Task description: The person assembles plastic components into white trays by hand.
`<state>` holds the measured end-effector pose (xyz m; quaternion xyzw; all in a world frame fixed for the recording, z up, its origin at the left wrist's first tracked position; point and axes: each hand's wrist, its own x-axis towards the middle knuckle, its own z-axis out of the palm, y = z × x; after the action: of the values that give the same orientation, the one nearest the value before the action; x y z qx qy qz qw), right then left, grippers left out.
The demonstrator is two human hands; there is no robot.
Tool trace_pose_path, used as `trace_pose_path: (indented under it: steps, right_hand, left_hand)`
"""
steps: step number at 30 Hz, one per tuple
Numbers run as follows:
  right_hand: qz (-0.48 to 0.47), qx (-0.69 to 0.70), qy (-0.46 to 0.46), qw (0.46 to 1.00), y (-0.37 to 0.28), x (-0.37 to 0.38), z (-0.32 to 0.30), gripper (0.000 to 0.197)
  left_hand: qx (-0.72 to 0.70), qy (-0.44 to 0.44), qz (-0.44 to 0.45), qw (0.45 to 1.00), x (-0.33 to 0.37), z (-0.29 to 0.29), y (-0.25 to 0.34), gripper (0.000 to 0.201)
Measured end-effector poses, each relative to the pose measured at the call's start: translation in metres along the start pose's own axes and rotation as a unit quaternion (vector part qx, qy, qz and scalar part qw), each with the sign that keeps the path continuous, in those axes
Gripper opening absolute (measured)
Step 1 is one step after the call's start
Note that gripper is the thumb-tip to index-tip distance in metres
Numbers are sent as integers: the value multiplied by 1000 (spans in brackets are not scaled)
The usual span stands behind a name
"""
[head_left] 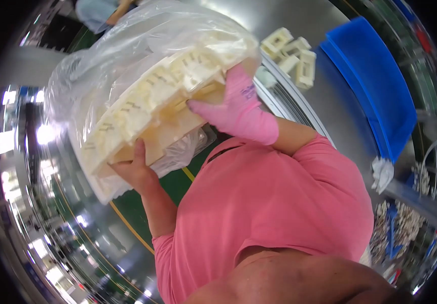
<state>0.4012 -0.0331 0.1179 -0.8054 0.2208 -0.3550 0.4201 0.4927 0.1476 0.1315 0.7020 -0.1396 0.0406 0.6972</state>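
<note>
A long cream moulded plastic part (170, 104) with slots and hollow compartments slants in front of me. Clear plastic bag film (142, 38) billows over its far side, and more film hangs below its near edge. My left hand (140, 169), bare, grips the part's lower left end, thumb up on the near side and other fingers partly hidden. My right hand (239, 109), in a pink glove, grips the right end; its thumb lies along the near side and its fingers pass out of sight at the upper edge.
Several small cream plastic blocks (289, 55) lie on a metal table (337, 96) at the right, beside a metal rail (292, 99). Blue bins (375, 81) stand beyond. A white crumpled cloth or bag (382, 174) hangs near them. At the top left another person's arm (119, 11) shows.
</note>
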Motion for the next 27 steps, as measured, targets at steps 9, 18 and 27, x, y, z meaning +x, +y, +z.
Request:
trace_pose_path:
  steps: [9,18,27]
  right_hand:
    - [172,-113,194,959,54,-52,-145,74]
    - [364,-51,227,902,141,-140,-264,69]
    - [484,126,126,856,200,-207,-302,35]
  left_hand:
    - [34,-310,-19,950,-38,156,-4,79]
    - [127,-616,-27,777,-127,275,-34,79]
    - [204,-638,-40,742,-222,345,-70,60]
